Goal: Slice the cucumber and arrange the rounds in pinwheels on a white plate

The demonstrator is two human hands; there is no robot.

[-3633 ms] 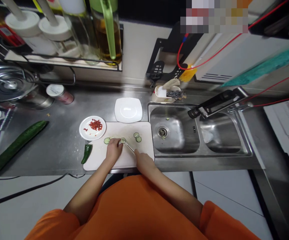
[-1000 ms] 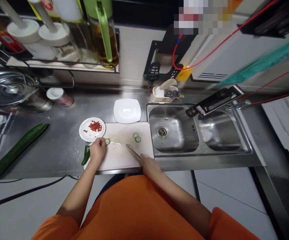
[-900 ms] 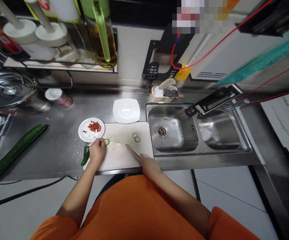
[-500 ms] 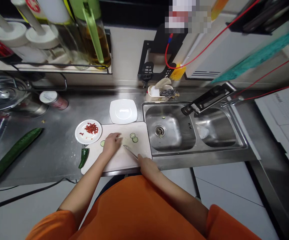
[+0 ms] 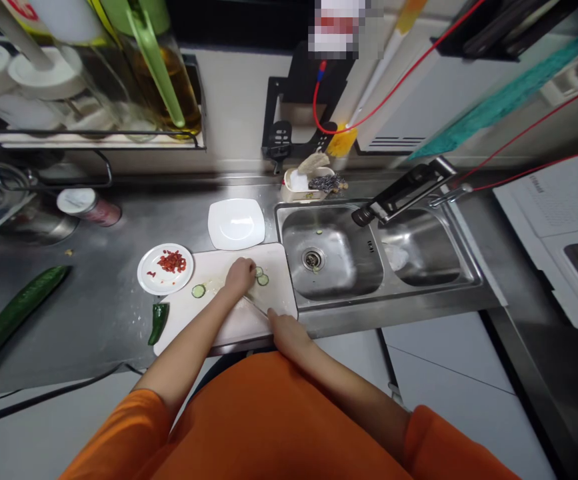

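Steel in right hand: your fingers wrap the knife; best keep its blade low
Left hand: fingertips bunched at the paired cucumber slices, any pinch unclear
Cutting board: bears those slices; handle them gently by their rims

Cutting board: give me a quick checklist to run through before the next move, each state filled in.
1. Right hand has a grip on the knife: ok.
2. Left hand well clear of the knife: not ok, the tip is close by its wrist.
3. Left fingers holding one of the paired cucumber slices: cannot tell, they are right beside them.
4. Green pepper away from the knife: ok, at the board's left edge.
5. Red pieces on the round plate: ok.
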